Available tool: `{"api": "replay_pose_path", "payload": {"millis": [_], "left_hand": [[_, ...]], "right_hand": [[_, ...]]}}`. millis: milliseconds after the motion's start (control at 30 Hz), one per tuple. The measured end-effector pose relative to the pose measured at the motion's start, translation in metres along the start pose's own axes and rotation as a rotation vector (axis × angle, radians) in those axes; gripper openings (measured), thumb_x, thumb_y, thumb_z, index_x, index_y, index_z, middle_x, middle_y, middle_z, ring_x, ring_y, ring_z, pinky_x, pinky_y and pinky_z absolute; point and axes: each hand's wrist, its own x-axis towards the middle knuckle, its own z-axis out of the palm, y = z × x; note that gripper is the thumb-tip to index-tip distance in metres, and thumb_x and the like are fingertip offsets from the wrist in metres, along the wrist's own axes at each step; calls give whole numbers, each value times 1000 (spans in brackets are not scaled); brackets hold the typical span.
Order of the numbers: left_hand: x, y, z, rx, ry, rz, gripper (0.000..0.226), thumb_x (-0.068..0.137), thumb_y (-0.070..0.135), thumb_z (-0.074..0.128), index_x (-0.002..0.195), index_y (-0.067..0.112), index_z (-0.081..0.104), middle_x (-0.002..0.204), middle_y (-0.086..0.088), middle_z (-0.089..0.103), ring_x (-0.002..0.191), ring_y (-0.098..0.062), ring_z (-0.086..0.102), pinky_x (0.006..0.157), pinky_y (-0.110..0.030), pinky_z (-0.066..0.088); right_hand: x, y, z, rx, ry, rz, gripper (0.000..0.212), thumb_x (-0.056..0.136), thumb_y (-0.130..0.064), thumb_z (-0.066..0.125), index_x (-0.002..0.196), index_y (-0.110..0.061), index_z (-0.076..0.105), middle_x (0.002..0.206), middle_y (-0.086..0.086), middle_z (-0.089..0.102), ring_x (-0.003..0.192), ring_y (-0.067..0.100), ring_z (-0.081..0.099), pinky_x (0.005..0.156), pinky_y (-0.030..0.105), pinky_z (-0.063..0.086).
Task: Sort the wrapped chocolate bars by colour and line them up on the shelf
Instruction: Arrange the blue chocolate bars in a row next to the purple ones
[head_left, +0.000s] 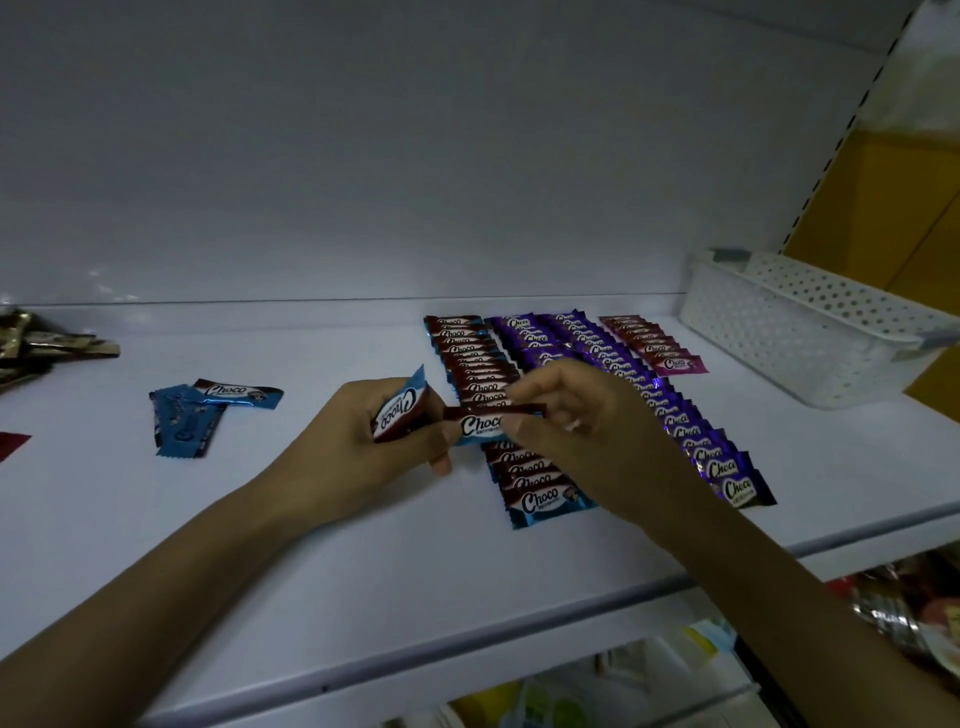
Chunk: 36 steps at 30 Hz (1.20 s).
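Observation:
On the white shelf (363, 561) lie overlapping rows of wrapped Choco bars: a blue row (540, 499), two purple rows (722, 467) and a short pink row (675, 364). My left hand (374, 447) grips a blue-wrapped bar (402, 410) standing on end. My right hand (587, 431) pinches a second blue bar (483, 423) by its right end, held level just above the blue row. Part of the blue row is hidden under both hands. Three loose blue bars (192, 415) lie to the left.
A white perforated basket (810, 332) stands at the shelf's right end. Gold and brown wrapped bars (36, 348) are heaped at the far left, with a red wrapper (10, 444) at the left edge. Below the shelf's front lip other goods show.

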Motion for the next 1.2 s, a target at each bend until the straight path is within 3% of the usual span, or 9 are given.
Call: {"api": "replay_pose_path", "payload": {"millis": [100, 267, 367, 533, 700, 867, 1000, 1067, 1200], "left_hand": [[-1, 1, 5, 44, -33, 28, 16, 82, 17, 69, 67, 14, 67, 58, 11, 63, 50, 1, 50, 51, -6, 34], [0, 0, 5, -28, 8, -2, 18, 78, 36, 61, 84, 21, 69, 70, 6, 69, 61, -3, 63, 59, -6, 43], [1, -2, 3, -4, 58, -9, 20, 79, 42, 57, 82, 24, 66, 68, 7, 68, 60, -2, 60, 57, -6, 42], [0, -2, 5, 5, 51, -9, 16, 79, 38, 56, 77, 23, 64, 66, 10, 67, 61, -1, 60, 58, -5, 42], [1, -4, 4, 37, 83, -4, 14, 88, 20, 61, 74, 20, 63, 64, 8, 66, 56, 0, 57, 55, -5, 39], [1, -3, 4, 23, 102, -15, 16, 84, 29, 59, 72, 18, 62, 63, 7, 65, 52, 0, 55, 53, -5, 38], [2, -4, 2, 10, 140, -47, 17, 91, 15, 60, 74, 16, 63, 60, 7, 64, 46, 0, 50, 47, -6, 36], [2, -3, 1, -73, 190, -97, 18, 92, 15, 59, 74, 16, 63, 57, 5, 62, 41, -2, 44, 42, -11, 35], [8, -2, -5, -526, 322, -292, 31, 95, 21, 52, 67, 22, 64, 54, 1, 52, 36, -7, 30, 35, -15, 25]], "right_hand": [[-5, 0, 3, -194, -48, -154, 7, 84, -13, 68, 91, -15, 69, 84, -10, 66, 80, 0, 60, 71, 6, 42], [-12, 7, -18, -267, -53, -160, 4, 81, -13, 71, 83, -15, 72, 78, -7, 66, 75, 6, 59, 67, 11, 43], [-22, 17, -36, -354, -169, -110, 6, 77, -19, 75, 82, -22, 75, 78, -10, 65, 76, 6, 59, 69, 16, 45], [-33, 27, -32, -399, -183, -94, 6, 74, -26, 77, 79, -29, 75, 74, -20, 60, 79, -2, 59, 71, 11, 43], [-28, 25, -28, -458, -148, -114, 8, 68, -42, 70, 71, -35, 70, 76, -18, 58, 78, 1, 55, 84, 37, 42], [-28, 24, -25, -619, -130, -170, 15, 72, -32, 77, 69, -32, 62, 78, -13, 54, 80, 1, 49, 77, 26, 21], [-29, 21, -23, -667, -111, -190, 16, 73, -31, 76, 66, -31, 61, 77, -10, 55, 79, 4, 49, 74, 26, 20], [-28, 20, -21, -639, -102, -186, 16, 74, -32, 75, 67, -29, 61, 76, -13, 53, 79, 2, 48, 77, 27, 24], [-25, 4, 1, -507, -90, -242, 17, 75, -37, 73, 70, -28, 59, 72, -18, 53, 72, 0, 50, 75, 31, 40]]}}
